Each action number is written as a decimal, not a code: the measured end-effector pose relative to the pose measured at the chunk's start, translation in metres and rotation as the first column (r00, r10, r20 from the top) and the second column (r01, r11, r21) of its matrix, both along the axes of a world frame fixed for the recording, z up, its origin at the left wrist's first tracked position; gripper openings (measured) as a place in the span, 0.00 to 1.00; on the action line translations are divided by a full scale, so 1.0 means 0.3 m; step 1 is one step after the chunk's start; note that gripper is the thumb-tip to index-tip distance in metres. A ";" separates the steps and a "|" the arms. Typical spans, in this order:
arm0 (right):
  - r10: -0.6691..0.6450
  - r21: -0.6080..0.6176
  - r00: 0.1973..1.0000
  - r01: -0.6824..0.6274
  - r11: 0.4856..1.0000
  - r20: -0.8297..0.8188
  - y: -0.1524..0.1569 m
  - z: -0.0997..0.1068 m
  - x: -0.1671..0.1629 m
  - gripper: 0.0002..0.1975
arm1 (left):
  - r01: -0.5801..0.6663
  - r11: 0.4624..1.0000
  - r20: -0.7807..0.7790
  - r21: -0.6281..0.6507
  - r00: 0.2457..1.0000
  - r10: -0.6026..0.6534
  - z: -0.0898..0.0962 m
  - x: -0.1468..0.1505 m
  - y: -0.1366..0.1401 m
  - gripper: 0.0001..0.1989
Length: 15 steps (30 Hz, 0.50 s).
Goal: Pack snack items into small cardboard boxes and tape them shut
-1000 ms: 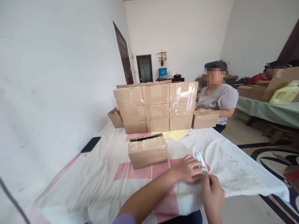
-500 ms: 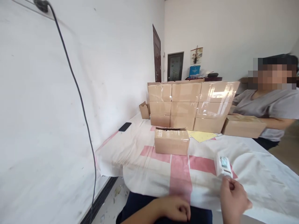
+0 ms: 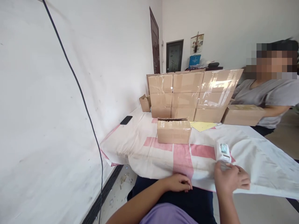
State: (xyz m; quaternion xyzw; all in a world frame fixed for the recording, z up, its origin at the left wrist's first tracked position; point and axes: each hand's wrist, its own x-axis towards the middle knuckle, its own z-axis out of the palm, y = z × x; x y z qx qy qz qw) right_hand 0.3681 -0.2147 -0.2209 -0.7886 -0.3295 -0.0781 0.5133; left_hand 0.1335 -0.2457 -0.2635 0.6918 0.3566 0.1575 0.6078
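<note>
My right hand (image 3: 230, 178) is at the near end of a small white device (image 3: 223, 152), which has a pale blue-green patch and a dark slot on top. Its thumb and index finger are bent together there, and whatever lies between them is too small to make out. Low over my lap, at the table's front edge, my left hand (image 3: 179, 183) lies with loosely curled fingers and nothing visible in it. A brown cardboard box (image 3: 174, 132) with clear tape along its top edge stands on the cloth, beyond both hands.
A stack of taped cardboard boxes (image 3: 187, 96) lines the back of the table, with a yellow sheet (image 3: 202, 126) before it. At the left lies a black phone (image 3: 126, 120). A person (image 3: 271, 93) sits at the right behind another box (image 3: 243, 115). A black cable (image 3: 79, 85) hangs along the wall.
The view has tilted down, so the table things appear higher. My right hand's fingers have spread somewhat at the white device. My left hand still rests over my lap.
</note>
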 end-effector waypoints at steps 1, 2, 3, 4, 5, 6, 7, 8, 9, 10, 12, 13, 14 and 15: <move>-0.003 0.015 1.000 0.003 1.000 0.008 0.000 -0.003 -0.003 0.16 | 0.004 1.000 0.001 0.005 1.000 -0.004 0.000 0.001 0.001 0.10; 0.002 0.027 1.000 -0.003 1.000 0.015 -0.001 -0.006 -0.004 0.16 | 0.008 1.000 0.001 0.010 1.000 -0.008 0.000 0.001 0.001 0.09; 0.009 0.035 1.000 -0.010 0.999 0.021 -0.002 -0.007 -0.003 0.16 | 0.011 1.000 -0.001 0.014 1.000 -0.011 0.001 -0.001 0.000 0.09; 0.017 0.037 1.000 -0.017 0.999 0.022 -0.003 -0.008 -0.002 0.16 | 0.013 1.000 -0.007 0.018 1.000 -0.013 0.003 -0.003 0.000 0.09; 0.027 0.033 0.999 -0.028 0.999 0.022 -0.004 -0.007 0.000 0.16 | 0.013 1.000 -0.014 0.022 1.000 -0.013 0.005 -0.006 -0.001 0.09; 0.040 0.024 0.999 -0.041 0.999 0.020 -0.006 -0.006 0.002 0.16 | 0.014 1.000 -0.023 0.024 1.000 -0.013 0.008 -0.009 -0.002 0.09; 0.058 0.013 0.998 -0.058 0.998 0.018 -0.009 -0.004 0.004 0.15 | 0.015 1.000 -0.034 0.028 0.999 -0.014 0.011 -0.011 -0.003 0.09; 0.073 0.004 0.997 -0.073 0.997 0.016 -0.012 -0.002 0.004 0.15 | 0.017 0.999 -0.046 0.032 0.999 -0.015 0.014 -0.012 -0.004 0.09; 0.087 -0.002 0.996 -0.087 0.996 0.016 -0.016 -0.001 0.004 0.13 | 0.020 0.999 -0.057 0.038 0.998 -0.017 0.016 -0.012 -0.004 0.09; 0.095 -0.003 0.995 -0.095 0.996 0.018 -0.019 0.000 0.004 0.12 | 0.023 0.999 -0.068 0.044 0.997 -0.020 0.018 -0.011 -0.004 0.09; 0.090 0.009 0.996 -0.090 0.996 0.020 -0.026 0.000 0.000 0.08 | 0.032 0.998 -0.083 0.054 0.996 -0.028 0.021 -0.004 -0.003 0.08; 0.087 0.014 0.996 -0.087 0.996 0.021 -0.028 -0.001 -0.002 0.07 | 0.035 0.998 -0.086 0.058 0.996 -0.030 0.022 0.000 -0.002 0.09; 0.086 0.018 0.996 -0.087 0.996 0.020 -0.029 -0.002 -0.004 0.06 | 0.038 0.997 -0.087 0.060 0.996 -0.032 0.023 0.004 -0.001 0.09; 0.090 0.021 0.996 -0.090 0.996 0.018 -0.029 -0.003 -0.005 0.06 | 0.039 0.997 -0.086 0.061 0.996 -0.033 0.023 0.008 0.000 0.09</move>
